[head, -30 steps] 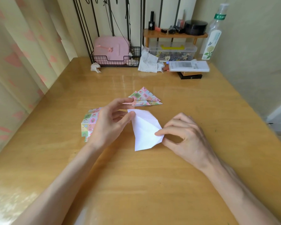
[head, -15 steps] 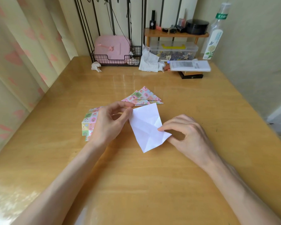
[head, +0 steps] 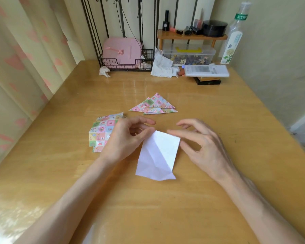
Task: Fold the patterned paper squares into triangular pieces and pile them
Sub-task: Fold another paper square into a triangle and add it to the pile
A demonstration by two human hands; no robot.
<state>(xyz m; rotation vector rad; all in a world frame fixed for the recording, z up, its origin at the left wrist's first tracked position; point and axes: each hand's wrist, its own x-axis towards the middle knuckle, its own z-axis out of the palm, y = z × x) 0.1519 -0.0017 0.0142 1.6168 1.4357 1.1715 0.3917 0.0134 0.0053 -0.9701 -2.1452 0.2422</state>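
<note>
A paper square (head: 158,156) shows its white back, creased and partly lifted off the wooden table (head: 218,120). My left hand (head: 125,138) pinches its upper left corner between thumb and fingers. My right hand (head: 199,143) holds the upper right corner with thumb and forefinger, the other fingers spread. A stack of unfolded patterned squares (head: 102,132) lies to the left, partly under my left hand. A pile of folded patterned triangles (head: 154,105) lies just beyond the hands.
At the back edge stand a black wire basket (head: 125,65) with a pink case, crumpled tissues (head: 163,66), a small wooden shelf (head: 190,36) over a clear box, a bottle (head: 233,39) and a white box (head: 206,70). A curtain hangs at left.
The white sheet has turned so its top edge faces away and its lower part hangs toward me. My right hand moved up from the sheet's right corner to the top right corner.
</note>
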